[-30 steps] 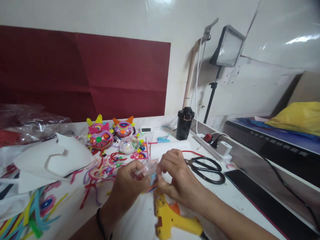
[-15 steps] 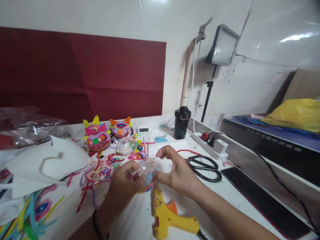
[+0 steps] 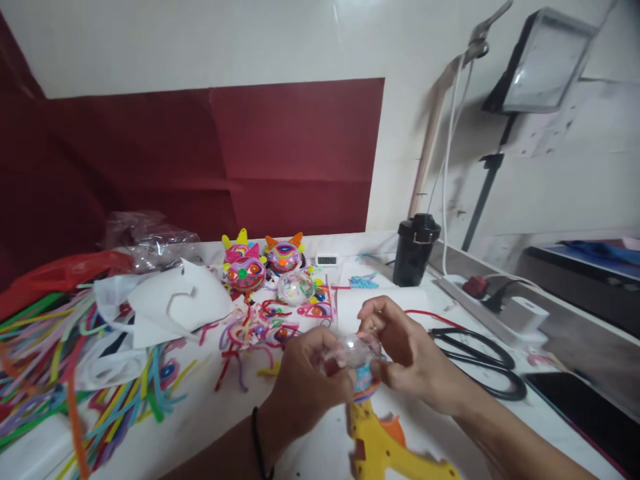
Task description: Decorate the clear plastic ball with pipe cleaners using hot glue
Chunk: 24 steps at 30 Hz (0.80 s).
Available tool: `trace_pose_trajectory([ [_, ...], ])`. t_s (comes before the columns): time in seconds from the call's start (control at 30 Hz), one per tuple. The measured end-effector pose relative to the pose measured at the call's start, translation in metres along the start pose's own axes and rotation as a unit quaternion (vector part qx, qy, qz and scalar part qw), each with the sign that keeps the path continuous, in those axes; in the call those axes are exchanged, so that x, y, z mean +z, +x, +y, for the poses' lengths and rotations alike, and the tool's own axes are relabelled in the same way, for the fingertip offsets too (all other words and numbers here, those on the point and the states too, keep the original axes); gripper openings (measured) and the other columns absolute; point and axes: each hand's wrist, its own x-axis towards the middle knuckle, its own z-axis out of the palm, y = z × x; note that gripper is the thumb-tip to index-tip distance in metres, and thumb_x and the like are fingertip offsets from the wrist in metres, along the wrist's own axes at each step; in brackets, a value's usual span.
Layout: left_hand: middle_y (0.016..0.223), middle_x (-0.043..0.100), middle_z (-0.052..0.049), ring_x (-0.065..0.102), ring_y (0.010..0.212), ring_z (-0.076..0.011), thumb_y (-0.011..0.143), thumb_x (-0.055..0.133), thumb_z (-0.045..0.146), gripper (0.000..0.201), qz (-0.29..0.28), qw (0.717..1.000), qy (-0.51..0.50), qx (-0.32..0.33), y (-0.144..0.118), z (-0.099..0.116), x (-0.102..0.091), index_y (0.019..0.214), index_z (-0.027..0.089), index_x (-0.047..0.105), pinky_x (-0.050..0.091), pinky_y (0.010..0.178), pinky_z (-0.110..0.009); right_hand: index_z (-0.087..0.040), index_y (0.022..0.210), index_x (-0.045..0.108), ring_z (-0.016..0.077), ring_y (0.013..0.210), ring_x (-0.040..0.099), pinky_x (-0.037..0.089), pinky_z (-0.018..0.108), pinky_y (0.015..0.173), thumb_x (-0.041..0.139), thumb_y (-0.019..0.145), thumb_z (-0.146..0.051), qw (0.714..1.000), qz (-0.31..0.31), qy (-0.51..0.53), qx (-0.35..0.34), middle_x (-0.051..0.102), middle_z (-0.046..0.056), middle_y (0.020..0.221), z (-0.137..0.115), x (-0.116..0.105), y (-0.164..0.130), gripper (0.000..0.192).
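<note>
My left hand (image 3: 313, 373) is wrapped round a small clear plastic ball (image 3: 353, 348) with blue and orange strips along its lower side. From the other side, my right hand (image 3: 410, 357) pinches it, thumb low and curled fingers near the top. Part of the ball is hidden behind my fingers. Just below lies a yellow glue gun (image 3: 373, 440) with an orange trigger. Black-handled scissors (image 3: 480, 350) rest to the right of my right hand.
Decorated balls with coloured ears (image 3: 245, 272) stand at the back beside another clear ball (image 3: 296, 288). Pipe cleaners (image 3: 45, 360) heap up at left. A black cup (image 3: 417, 250), a power strip (image 3: 495, 310) and a phone (image 3: 585, 413) are on the right.
The view has swung left, so everything sits farther right and the pipe cleaner heap shows more. My right fingers have come in closer on the ball, which stays in my left hand.
</note>
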Motion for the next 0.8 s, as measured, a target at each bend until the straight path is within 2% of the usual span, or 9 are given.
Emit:
trace_pose_trajectory([
  [0.13,0.051,0.042,0.007,0.033,0.048,-0.0079,0.052,0.058,0.014,0.015,-0.001,1.0,-0.006,0.002,-0.001,-0.003,0.001,0.059,0.02,0.046,0.025,0.045,-0.022,-0.026,0.095,0.043,0.0129,0.067,0.04,0.036,0.023,0.055,0.057,0.06,-0.001,1.0,0.005,0.026,-0.004,0.043,-0.004,0.079,0.003,0.003,-0.003,0.045],
  [0.3,0.053,0.042,0.007,0.034,0.05,-0.0081,0.053,0.059,0.014,0.016,-0.021,1.0,-0.02,-0.003,0.0,-0.005,0.001,0.061,0.02,0.045,0.025,0.047,-0.022,-0.027,0.094,0.043,0.0129,0.068,0.039,0.036,0.023,0.055,0.057,0.06,0.0,1.0,0.015,-0.005,-0.002,0.04,-0.004,0.081,0.002,-0.001,-0.003,0.045],
  [0.47,0.06,0.046,0.007,0.038,0.056,-0.0096,0.057,0.062,0.012,0.019,-0.098,0.995,-0.02,0.002,0.004,-0.002,-0.004,0.07,0.02,0.049,0.029,0.051,-0.022,-0.027,0.096,0.042,0.0127,0.07,0.04,0.037,0.023,0.056,0.057,0.062,0.0,0.999,-0.018,-0.028,0.011,0.041,-0.004,0.082,-0.005,-0.008,-0.005,0.045],
  [0.57,0.065,0.05,0.005,0.042,0.061,-0.0113,0.062,0.069,0.019,0.02,-0.127,0.992,-0.003,0.005,0.002,0.004,-0.005,0.076,0.018,0.054,0.032,0.055,-0.023,-0.028,0.098,0.041,0.0124,0.07,0.04,0.034,0.022,0.054,0.056,0.064,0.0,0.998,-0.035,-0.052,0.027,0.042,-0.004,0.081,-0.011,-0.008,-0.008,0.046],
  [0.67,0.063,0.05,0.004,0.042,0.06,-0.0116,0.067,0.071,0.025,0.015,-0.139,0.989,0.045,0.006,-0.002,0.01,-0.005,0.071,0.017,0.058,0.033,0.057,-0.024,-0.028,0.099,0.041,0.0121,0.069,0.04,0.034,0.022,0.054,0.056,0.064,0.0,0.995,-0.053,-0.069,0.038,0.041,-0.005,0.081,-0.016,-0.008,-0.011,0.047],
  [0.8,0.066,0.053,0.003,0.045,0.064,-0.0128,0.069,0.066,0.022,0.007,-0.134,0.989,0.067,0.012,-0.007,0.015,0.001,0.072,0.017,0.062,0.035,0.06,-0.024,-0.028,0.101,0.042,0.0124,0.071,0.04,0.037,0.021,0.055,0.056,0.067,0.0,0.993,-0.082,-0.08,0.042,0.04,-0.004,0.082,-0.019,-0.01,-0.014,0.046],
])
